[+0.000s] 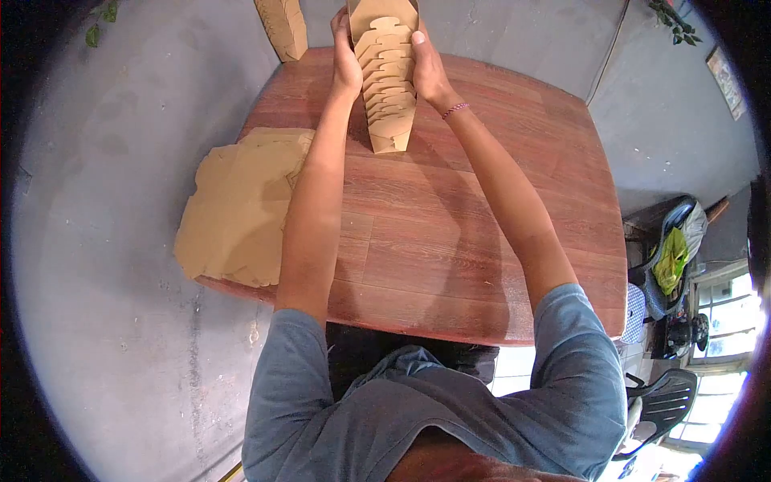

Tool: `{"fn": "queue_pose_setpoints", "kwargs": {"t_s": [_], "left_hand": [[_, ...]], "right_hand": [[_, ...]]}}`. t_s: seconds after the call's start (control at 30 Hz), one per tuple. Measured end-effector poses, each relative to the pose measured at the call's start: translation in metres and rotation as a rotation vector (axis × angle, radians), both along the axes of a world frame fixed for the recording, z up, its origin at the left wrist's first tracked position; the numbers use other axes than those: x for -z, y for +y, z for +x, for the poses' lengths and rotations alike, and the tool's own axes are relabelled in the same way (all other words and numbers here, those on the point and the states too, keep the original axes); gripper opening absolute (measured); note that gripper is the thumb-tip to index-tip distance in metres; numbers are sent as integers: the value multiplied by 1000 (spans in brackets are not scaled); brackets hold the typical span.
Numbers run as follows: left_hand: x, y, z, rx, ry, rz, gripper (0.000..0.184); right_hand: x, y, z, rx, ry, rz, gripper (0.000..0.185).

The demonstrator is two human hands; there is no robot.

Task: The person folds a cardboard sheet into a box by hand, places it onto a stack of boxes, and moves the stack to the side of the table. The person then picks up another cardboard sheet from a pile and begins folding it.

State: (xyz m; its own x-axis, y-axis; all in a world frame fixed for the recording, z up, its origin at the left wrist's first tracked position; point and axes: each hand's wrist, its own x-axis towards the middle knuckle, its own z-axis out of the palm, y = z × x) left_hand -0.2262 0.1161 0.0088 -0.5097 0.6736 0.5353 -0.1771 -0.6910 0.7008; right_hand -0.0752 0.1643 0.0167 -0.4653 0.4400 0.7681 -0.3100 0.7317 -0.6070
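Note:
A tall stack of nested brown cardboard boxes (391,96) stands near the far side of the table, its layered flaps facing me. My left hand (345,64) is wrapped around the upper left side of the stack. On the upper right side, my right hand (429,71) grips it, thumb resting along the edge of the top box. Both arms are stretched out over the table. The top of the stack is cut off by the frame's upper edge.
Flat cardboard blanks (241,205) lie piled at the left of the wooden table (434,265). Another cardboard stack (283,30) stands at the far left corner by the grey wall (120,201). Chairs, one black (668,402), are at the right.

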Motion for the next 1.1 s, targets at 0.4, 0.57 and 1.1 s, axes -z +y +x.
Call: {"fn": "queue_pose_setpoints", "kwargs": {"t_s": [0.4, 0.57, 1.1], "left_hand": [[-42, -35, 27, 11, 118, 222, 49], [-55, -39, 27, -180, 400, 172, 63], [-35, -18, 15, -389, 450, 237, 45]], "right_hand": [[-14, -9, 13, -110, 119, -236, 74], [-33, -15, 9, -183, 72, -2, 90], [-30, -11, 0, -64, 104, -53, 74]]}}
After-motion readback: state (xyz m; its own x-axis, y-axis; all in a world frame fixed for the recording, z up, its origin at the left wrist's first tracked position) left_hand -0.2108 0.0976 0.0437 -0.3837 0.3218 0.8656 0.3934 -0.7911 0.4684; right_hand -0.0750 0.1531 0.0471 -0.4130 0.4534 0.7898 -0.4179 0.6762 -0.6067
